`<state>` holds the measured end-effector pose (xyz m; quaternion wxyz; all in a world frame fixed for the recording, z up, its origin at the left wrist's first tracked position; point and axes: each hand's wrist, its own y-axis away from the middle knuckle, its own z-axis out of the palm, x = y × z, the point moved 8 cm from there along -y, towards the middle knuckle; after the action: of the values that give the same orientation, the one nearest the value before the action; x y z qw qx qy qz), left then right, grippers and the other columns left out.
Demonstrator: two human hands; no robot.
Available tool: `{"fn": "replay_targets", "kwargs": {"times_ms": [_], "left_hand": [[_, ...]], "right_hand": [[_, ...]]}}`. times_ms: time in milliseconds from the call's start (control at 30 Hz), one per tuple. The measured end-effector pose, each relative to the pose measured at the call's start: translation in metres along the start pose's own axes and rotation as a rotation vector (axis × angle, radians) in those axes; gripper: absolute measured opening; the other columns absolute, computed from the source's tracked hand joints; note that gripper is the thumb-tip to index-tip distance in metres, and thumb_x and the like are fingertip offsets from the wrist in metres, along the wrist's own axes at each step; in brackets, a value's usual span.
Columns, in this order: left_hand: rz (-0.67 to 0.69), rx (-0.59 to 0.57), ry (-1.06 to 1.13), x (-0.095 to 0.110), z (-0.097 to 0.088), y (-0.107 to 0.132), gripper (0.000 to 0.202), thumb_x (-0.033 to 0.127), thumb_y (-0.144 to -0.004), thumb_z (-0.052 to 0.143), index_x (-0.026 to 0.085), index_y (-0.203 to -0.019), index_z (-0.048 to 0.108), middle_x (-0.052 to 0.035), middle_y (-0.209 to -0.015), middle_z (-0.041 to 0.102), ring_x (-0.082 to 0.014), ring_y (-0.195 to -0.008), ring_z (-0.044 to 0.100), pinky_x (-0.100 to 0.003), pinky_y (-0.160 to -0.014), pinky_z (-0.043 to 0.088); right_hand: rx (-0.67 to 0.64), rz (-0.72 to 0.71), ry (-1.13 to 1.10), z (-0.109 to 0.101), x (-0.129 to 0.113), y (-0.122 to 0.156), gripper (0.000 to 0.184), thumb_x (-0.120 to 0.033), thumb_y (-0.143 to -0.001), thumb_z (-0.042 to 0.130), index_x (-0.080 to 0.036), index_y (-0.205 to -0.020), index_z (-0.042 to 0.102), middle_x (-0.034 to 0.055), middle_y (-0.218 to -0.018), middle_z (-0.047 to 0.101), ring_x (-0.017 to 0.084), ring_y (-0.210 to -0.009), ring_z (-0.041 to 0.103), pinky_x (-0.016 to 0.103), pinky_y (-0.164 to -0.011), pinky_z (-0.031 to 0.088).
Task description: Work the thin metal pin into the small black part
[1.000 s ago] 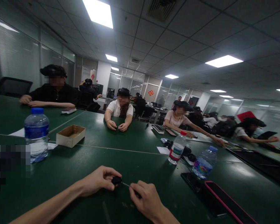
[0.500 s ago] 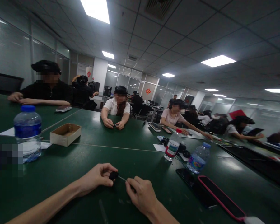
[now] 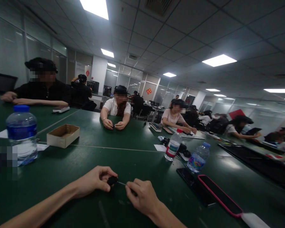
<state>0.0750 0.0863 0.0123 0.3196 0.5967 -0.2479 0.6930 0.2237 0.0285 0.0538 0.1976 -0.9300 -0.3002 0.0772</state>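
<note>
My left hand (image 3: 93, 181) pinches a small black object (image 3: 112, 180) just above the green table (image 3: 137, 158). A thin metal pin or wire sticks out of its right side. My right hand (image 3: 142, 196) is closed in a pinch on the other end of that thin piece, a little right of the black object. Both forearms rest low over the near table edge.
A water bottle with a blue cap (image 3: 22, 135) stands at the left beside an open cardboard box (image 3: 63, 135). Two more bottles (image 3: 172, 145) (image 3: 199, 157) and two phones (image 3: 219, 195) lie to the right. Several people sit around the far side of the table.
The view has swung slightly right, so everything shifts left in the picture. My hands keep the same grip on the black object and thin piece.
</note>
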Motion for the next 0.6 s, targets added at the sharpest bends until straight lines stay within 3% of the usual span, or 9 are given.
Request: {"fn": "replay_targets", "kwargs": {"times_ms": [300,600], "left_hand": [[0.036,-0.010,0.134,-0.0041,-0.0021,-0.0051,0.048,0.013,-0.059,0.081,0.016,-0.104,0.064,-0.0055,-0.104,0.067,-0.0177,-0.093,0.062,-0.031,-0.086,0.043],[0.014,0.001,0.130,-0.0008,-0.0005,-0.0025,0.048,0.014,-0.060,0.081,0.016,-0.105,0.063,-0.0060,-0.105,0.066,-0.0188,-0.096,0.061,-0.033,-0.089,0.042]], "right_hand": [[0.028,0.032,-0.107,0.0010,0.0041,-0.0008,0.026,-0.024,-0.094,0.046,-0.018,-0.083,0.069,0.0008,-0.065,0.061,0.010,-0.056,0.054,0.021,-0.053,0.035],[0.032,0.047,-0.094,0.0024,0.0051,-0.0006,0.025,-0.025,-0.094,0.047,-0.020,-0.087,0.070,0.0004,-0.067,0.062,0.010,-0.056,0.055,0.021,-0.053,0.035]]}}
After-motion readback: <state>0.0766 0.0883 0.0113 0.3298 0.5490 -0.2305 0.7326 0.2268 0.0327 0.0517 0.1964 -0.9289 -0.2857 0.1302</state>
